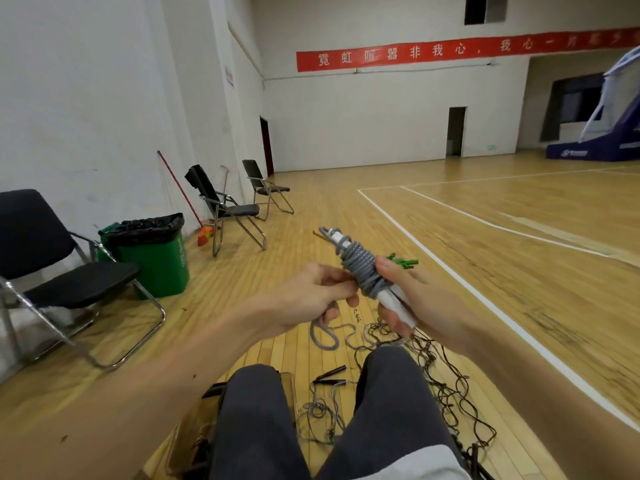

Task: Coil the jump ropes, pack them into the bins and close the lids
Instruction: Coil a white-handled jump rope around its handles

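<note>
My right hand (408,299) grips the white handles of a grey jump rope (360,268), which is wound in tight turns around them. My left hand (318,299) pinches the loose grey tail of that rope beside the coil; the tail hangs down in a loop (323,337) toward the floor. Something green (403,261) sticks out behind my right fingers. On the floor between my knees lie a tangle of dark ropes (446,386) and black handles (330,374). A clear plastic bin (194,434) stands by my left knee, partly hidden by my leg.
I sit with both legs in view at the bottom. A green trash bin (156,258) with a black liner stands to the left among black folding chairs (62,268). A broom leans on the wall. The wooden court floor stretches out to the right.
</note>
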Action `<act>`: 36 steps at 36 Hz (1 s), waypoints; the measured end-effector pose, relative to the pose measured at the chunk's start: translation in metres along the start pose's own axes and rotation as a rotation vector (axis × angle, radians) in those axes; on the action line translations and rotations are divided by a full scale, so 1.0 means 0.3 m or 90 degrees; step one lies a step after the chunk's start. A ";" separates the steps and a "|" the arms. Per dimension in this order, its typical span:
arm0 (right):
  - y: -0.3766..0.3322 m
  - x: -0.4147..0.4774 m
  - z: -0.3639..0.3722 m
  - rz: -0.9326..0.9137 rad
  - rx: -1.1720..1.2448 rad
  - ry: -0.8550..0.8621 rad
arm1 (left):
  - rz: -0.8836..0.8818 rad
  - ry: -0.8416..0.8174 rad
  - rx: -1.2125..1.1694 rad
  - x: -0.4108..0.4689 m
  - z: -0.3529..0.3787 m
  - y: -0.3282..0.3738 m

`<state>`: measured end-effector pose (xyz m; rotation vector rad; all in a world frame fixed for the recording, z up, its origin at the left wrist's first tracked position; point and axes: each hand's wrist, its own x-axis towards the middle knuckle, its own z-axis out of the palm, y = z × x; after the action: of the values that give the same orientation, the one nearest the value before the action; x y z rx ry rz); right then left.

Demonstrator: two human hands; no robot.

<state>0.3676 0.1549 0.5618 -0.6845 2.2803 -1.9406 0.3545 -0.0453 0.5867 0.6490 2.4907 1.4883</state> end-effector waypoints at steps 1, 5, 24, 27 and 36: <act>0.011 0.014 0.003 0.007 -0.021 0.012 | -0.013 0.019 0.015 0.011 0.008 -0.010; 0.048 0.074 0.018 0.020 -0.116 0.033 | -0.069 0.088 -0.015 0.059 0.019 -0.053; 0.394 0.560 0.246 -0.021 -0.805 -0.068 | -0.396 0.238 -0.524 0.262 -0.221 -0.465; 0.512 0.624 0.329 -0.068 -0.826 -0.121 | -0.469 0.211 -0.490 0.285 -0.272 -0.623; 0.895 0.704 0.605 0.151 -0.501 -0.377 | -0.690 0.252 -0.422 0.254 -0.318 -1.066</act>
<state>0.1614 -0.0638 0.3180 -0.8334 2.4843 -0.5648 0.1633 -0.2176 0.3612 -1.0073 1.7280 1.7791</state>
